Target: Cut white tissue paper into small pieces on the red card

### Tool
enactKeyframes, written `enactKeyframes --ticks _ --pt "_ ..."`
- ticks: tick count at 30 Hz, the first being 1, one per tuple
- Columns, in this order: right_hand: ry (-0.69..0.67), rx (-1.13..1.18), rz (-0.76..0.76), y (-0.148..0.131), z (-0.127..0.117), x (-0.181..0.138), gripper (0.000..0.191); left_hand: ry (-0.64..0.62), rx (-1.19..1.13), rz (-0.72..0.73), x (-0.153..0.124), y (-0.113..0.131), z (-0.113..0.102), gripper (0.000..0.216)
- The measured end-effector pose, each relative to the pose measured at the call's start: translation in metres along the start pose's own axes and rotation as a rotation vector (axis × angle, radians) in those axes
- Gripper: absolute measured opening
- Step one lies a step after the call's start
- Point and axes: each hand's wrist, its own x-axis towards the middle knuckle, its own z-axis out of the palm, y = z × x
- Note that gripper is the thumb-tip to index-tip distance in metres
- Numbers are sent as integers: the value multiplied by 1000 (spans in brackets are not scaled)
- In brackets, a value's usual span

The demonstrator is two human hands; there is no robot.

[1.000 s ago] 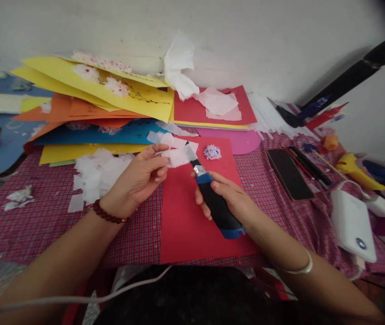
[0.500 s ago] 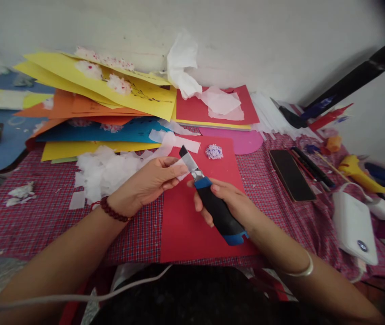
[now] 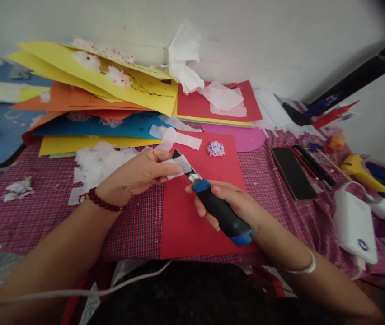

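My left hand (image 3: 152, 169) pinches a small piece of white tissue paper (image 3: 180, 164) between thumb and fingers. Wrapped round the black and blue handle of a cutting tool (image 3: 221, 210), my right hand (image 3: 238, 198) holds it tilted, blade end up and left. The paper overlaps the dark blade end; whether it lies between blades I cannot tell. Both hands are above a red sheet of card (image 3: 195, 225). A white and purple paper pompom (image 3: 215, 148) sits on the card's upper part, beyond my right hand. White paper strips (image 3: 187, 140) lie across its upper left edge.
Cut white paper pieces (image 3: 100, 162) are heaped at left. Behind them stand yellow (image 3: 152, 97), orange and blue cards. A phone (image 3: 294, 174), pens (image 3: 314, 164), a yellow glue gun (image 3: 365, 174) and a white power bank (image 3: 355, 225) lie at right. A white cable (image 3: 111, 291) crosses the front.
The tissue paper in my left hand now covers more of the tool's blade end. My left hand has shifted slightly left and up, and the tool has tilted a little flatter.
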Motion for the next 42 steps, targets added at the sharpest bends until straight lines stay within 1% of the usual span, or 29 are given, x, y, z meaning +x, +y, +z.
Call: enactKeyframes --ticks 5,7,13,17,21,23,24,25,27,29,30,32,35,37,39,42 --pt "-7 8 1 -1 0 -2 37 70 117 3 -4 6 -12 21" --pt "-10 10 -1 -1 1 -2 37 77 175 -9 -6 8 -15 21" --pt "-12 -7 18 0 0 -2 39 -49 246 -1 -2 0 -11 32" --pt "-11 -21 23 -1 0 -2 38 -67 311 -18 -2 0 -11 30" --pt "14 -73 -4 -5 -2 -4 38 -57 389 -44 -7 8 -15 19" --pt "57 -173 -22 -10 -6 -6 37 -3 354 -47 -7 10 -18 14" --pt "92 -273 -33 -13 -8 -7 36 39 301 -21 -5 10 -19 13" --pt "139 -410 -56 -16 -10 -9 35 91 222 15 -3 9 -20 12" --pt "251 -757 -129 -21 -15 -11 33 197 27 82 4 6 -20 11" --pt "332 -1086 -190 -24 -18 -12 36 269 -144 106 10 3 -20 14" --pt "337 -1210 -203 -25 -18 -13 40 291 -208 110 12 2 -20 15" --pt "278 -1374 -192 -24 -19 -13 45 299 -280 114 14 0 -19 16" --pt "131 -1481 -182 -21 -17 -11 43 285 -265 118 13 -3 -18 10" --pt "109 -1489 -224 -19 -15 -9 38 265 -200 113 11 -5 -16 11" --pt "181 -1454 -307 -16 -14 -6 32 257 -120 103 9 -6 -13 12" --pt "357 -1331 -414 -12 -14 -3 25 228 19 104 7 -8 -7 11"
